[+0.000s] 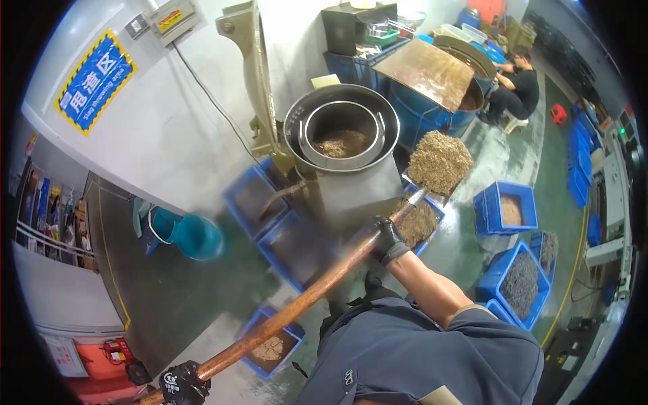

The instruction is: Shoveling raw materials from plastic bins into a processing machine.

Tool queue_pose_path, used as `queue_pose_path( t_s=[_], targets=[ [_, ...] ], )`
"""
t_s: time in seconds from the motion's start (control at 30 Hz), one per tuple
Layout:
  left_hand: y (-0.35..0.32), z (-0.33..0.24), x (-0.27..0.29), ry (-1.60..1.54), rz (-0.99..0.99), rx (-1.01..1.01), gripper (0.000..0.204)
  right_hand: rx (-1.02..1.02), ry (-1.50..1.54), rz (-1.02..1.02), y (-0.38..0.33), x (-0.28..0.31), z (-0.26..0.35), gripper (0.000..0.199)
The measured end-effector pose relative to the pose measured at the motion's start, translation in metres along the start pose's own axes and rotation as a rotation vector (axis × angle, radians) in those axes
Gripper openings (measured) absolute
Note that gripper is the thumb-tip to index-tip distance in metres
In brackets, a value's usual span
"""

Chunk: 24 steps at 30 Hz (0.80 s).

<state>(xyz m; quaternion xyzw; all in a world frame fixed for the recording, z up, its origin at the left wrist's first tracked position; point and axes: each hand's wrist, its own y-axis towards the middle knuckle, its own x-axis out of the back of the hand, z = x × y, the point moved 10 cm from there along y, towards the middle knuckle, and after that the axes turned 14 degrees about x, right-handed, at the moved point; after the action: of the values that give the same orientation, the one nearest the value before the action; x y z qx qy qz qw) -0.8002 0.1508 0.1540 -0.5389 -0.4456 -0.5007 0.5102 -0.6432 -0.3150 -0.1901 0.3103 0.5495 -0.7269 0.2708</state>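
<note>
I hold a long-handled shovel by its wooden handle (297, 305), which slants across the view from lower left to upper right. My right hand (389, 241), in a black glove, is closed round the handle near the blade end. Toward the other end, my left hand (182, 383), also black-gloved, grips the handle. A heap of golden-brown shavings (440, 162) lies on the shovel blade and hides most of it. Below the blade stands a blue bin holding similar shavings (420, 224). Left of the load is a round metal drum (292, 138), with some shavings (332, 147) inside its inner basket.
Blue trays (253, 235) lie beside the drum's base. A teal bucket (196, 236) stands left. Blue bins, one with grey scrap (521, 280), line the right. Farther back are a large blue barrel (412, 108) with a board on top and a seated person (521, 91).
</note>
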Motion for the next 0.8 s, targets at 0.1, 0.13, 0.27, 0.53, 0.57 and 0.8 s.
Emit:
queue_pose_path(
  t_s=[0.1,0.13,0.27,0.53,0.57,0.8],
  targets=[
    [-0.016,-0.014,0.019,-0.008,0.088,0.163,0.013,0.059,-0.226,-0.022,0.026,-0.022,-0.014,0.024],
    [-0.024,-0.023,0.029,0.038,0.081,0.218,0.013,0.021,-0.217,0.059,0.029,-0.036,-0.025,0.021],
    [-0.06,-0.032,0.048,-0.167,-0.113,0.367,0.013,-0.069,-0.224,0.314,0.049,-0.112,-0.069,0.019],
    [-0.097,-0.146,0.058,0.805,-0.291,0.708,0.016,-0.337,-0.093,0.394,0.007,-0.202,-0.12,0.02],
    [-0.099,-0.152,0.057,0.785,-0.272,0.828,0.017,-0.386,-0.038,0.416,0.005,-0.207,-0.125,0.021],
    [-0.042,-0.17,-0.022,0.491,-0.176,0.61,0.011,-0.388,-0.149,0.369,0.176,-0.101,-0.15,0.015]
  ],
)
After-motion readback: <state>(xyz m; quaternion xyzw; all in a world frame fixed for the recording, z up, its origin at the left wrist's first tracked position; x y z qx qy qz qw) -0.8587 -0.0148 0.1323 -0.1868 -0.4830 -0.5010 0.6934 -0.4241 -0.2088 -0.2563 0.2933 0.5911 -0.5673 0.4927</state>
